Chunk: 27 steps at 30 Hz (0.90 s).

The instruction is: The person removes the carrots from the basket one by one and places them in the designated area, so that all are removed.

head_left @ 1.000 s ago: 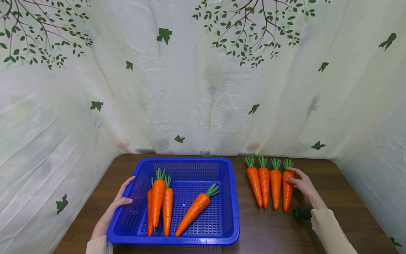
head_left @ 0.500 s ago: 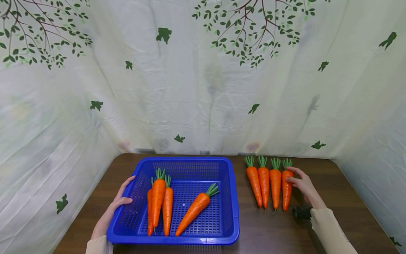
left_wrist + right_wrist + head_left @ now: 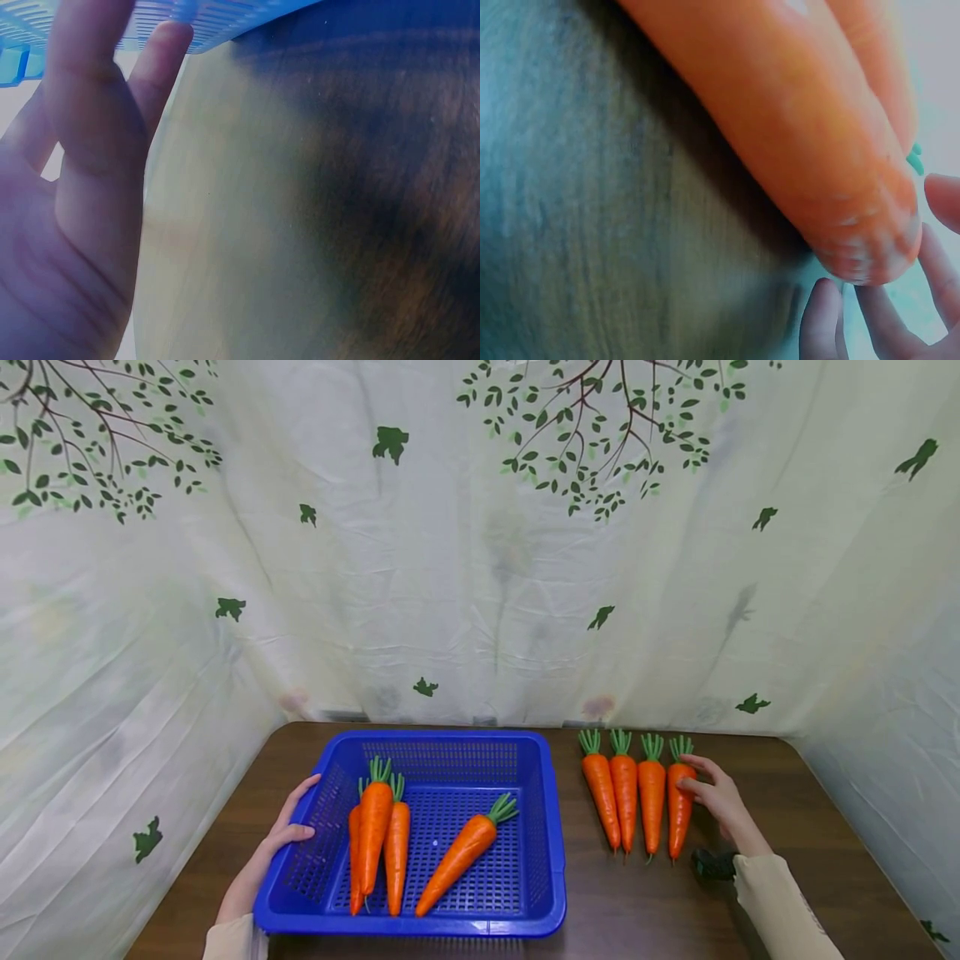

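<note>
Gripping blue basket [image 3: 420, 926], left hand [image 3: 272, 846], part-curled round rightmost carrot [image 3: 679, 818], right hand [image 3: 723, 797]

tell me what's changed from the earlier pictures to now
Nothing has clearly moved. The left hand stays on the blue basket, the right hand at the rightmost carrot; nothing was taken up or let go. The other carrots lie as before.
</note>
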Tool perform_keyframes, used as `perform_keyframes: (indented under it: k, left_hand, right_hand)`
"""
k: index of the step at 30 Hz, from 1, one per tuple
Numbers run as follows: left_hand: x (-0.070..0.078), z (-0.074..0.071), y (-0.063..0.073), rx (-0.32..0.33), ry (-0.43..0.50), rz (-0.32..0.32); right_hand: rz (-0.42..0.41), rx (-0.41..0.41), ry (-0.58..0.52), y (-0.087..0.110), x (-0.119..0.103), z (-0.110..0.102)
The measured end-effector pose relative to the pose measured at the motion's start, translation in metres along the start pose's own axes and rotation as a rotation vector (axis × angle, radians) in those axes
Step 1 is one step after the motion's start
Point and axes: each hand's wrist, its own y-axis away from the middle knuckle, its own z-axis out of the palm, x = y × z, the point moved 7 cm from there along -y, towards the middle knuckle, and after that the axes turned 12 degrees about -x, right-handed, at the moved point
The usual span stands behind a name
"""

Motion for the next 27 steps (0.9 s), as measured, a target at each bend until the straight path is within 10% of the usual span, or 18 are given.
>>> perform_keyframes:
  k: [13, 27]
  left_hand:
    - [0.001, 0.003, 0.001, 0.014, 0.022, -0.03]
    - [0.0, 0.001, 0.001, 0.018, 0.011, -0.02]
  right_hand:
    - [-0.03, 0.074, -0.005, 0.017, -0.022, -0.009]
    - [-0.207, -0.026, -0.091, 0.032, -0.081, 0.016]
